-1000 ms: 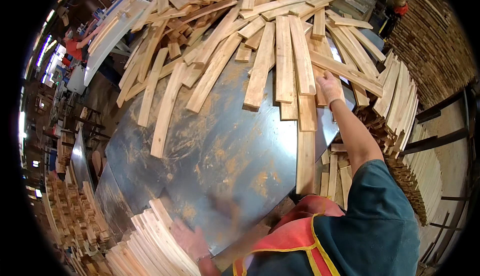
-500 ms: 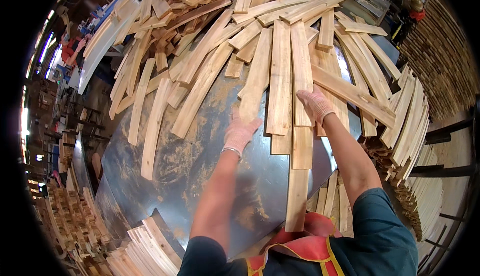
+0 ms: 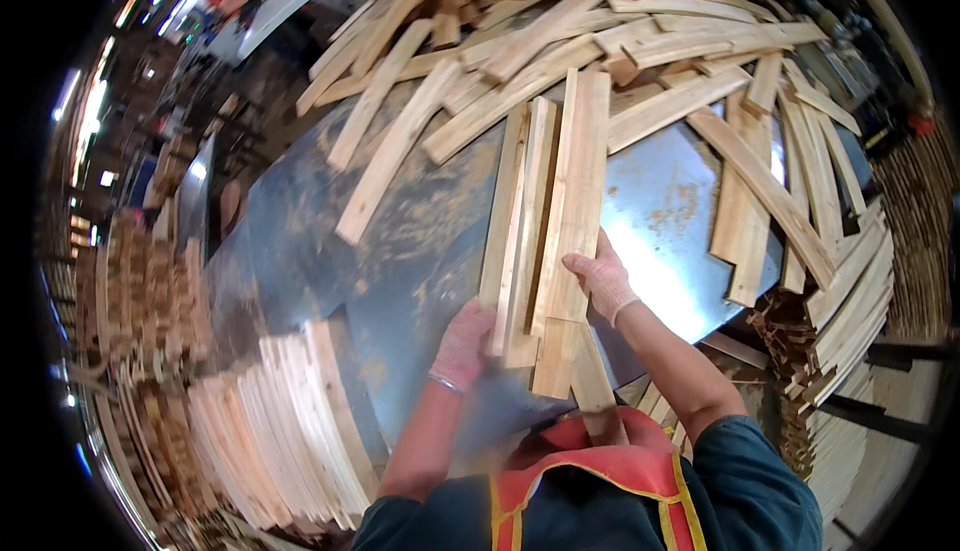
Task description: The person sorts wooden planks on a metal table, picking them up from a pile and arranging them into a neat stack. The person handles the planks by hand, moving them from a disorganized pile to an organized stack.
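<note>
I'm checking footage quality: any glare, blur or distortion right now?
Head view: strong glare on the table beside the right hand; head view: slight blur on the left hand; head view: pale stacked boards look bowed, near the fisheye's dark rim.

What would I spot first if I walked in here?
Probably the jumbled heap of wooden boards across the top, fanned over a shiny metal table. Next, several long boards in the middle, between the left hand and right hand. Then the bright red, yellow-edged garment at the bottom.
</note>
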The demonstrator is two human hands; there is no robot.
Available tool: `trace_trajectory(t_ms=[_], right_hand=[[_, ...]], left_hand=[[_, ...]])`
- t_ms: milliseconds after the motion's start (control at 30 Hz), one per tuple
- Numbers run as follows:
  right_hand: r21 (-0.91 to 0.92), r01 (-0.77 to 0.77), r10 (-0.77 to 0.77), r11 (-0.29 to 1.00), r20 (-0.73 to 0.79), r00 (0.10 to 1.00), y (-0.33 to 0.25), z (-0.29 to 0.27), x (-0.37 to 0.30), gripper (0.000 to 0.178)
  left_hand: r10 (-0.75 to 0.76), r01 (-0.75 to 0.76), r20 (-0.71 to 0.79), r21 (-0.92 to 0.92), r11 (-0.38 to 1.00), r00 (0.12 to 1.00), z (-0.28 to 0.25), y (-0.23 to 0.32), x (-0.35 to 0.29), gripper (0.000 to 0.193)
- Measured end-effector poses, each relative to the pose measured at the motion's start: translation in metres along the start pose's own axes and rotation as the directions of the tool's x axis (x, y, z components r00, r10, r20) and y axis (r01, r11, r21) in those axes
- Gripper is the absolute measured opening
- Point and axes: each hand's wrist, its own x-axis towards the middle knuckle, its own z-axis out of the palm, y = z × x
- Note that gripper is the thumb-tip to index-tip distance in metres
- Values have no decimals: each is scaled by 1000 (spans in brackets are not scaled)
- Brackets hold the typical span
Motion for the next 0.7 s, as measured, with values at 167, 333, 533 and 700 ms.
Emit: trace_trajectory(t_ms=[167,333,533,700], right_hand=[[-484,-3,89,875,155,984,38,63,-5,76],[-793,388,57,470,466,883,57,109,-43,76],[-459,61,262,886,606,751,97,160,-200,93],[-176,-161,218,971,385,897,127,167,-209,66]], left_hand=[[211,-203,-163,65,977,964,-41,23,-101,57],[424,-218,-341,503,836,839,-104,8,-199,67],[571,-282,-280,655,702,772,-106,-20,-242,71],[275,-62,-147,776,628,950,-53,12,-246,77]])
